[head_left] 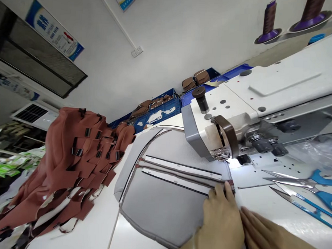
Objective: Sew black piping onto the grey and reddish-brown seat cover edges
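Note:
A grey padded panel (163,204), seemingly the back of a sewn cover, lies on the white machine table. Two white strips with black edges (177,181) run across it. The far right end of the panel sits close to the needle area of the sewing machine (222,153). My left hand (224,221) is closed, curled fingertips gripping the panel's right edge just in front of the machine. Beside it, my right hand (265,233) has its fingers pressed together along the same edge; its fingertips are partly hidden, touching the edge from the right.
Blue-handled scissors (308,184) and a second cutting tool (302,203) lie on the table at right. Reddish-brown covers (72,154) are heaped at left. Blue crates (163,110) with brown pieces stand behind. Thread spools (269,22) rise at upper right.

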Available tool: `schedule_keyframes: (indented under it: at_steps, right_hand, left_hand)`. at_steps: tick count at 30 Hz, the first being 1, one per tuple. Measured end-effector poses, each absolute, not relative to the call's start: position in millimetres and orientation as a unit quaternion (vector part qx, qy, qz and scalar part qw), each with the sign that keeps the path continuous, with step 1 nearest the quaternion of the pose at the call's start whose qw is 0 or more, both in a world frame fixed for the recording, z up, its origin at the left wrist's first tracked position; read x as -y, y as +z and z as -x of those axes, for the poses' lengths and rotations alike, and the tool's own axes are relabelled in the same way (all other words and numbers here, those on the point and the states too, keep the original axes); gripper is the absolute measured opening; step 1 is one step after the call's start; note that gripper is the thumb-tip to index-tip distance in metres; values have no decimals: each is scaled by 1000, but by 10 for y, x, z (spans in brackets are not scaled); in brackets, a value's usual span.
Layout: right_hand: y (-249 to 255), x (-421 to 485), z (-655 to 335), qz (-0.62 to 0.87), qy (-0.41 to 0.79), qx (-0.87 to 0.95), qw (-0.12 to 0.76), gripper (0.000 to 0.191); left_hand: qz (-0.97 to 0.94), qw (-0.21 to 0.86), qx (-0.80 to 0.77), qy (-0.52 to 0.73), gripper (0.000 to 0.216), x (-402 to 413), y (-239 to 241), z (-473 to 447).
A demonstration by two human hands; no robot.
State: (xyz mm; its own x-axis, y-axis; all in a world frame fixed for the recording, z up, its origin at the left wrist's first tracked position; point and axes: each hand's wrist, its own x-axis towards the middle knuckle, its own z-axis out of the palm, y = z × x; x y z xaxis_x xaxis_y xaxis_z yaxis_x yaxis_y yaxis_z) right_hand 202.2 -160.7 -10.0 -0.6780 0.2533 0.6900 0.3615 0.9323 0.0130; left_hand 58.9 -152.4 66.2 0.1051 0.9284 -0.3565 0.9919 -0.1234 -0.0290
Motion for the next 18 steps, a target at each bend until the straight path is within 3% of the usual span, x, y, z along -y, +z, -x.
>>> schedule_keyframes:
  at_steps: [6, 12, 18]
  right_hand:
    - [-291, 1834, -1915, 208, -73, 902, 371, 32]
    - [-222, 1770, -1882, 229, -71, 907, 347, 27]
    - [-130, 1567, -1877, 234, -38, 915, 325, 36]
  left_hand:
    - [-819, 126, -536, -159, 66, 1526, 471, -506]
    - [-800, 181, -554, -140, 63, 1351, 499, -548]
    - [-751, 235, -594, -167, 60, 1104, 576, -610]
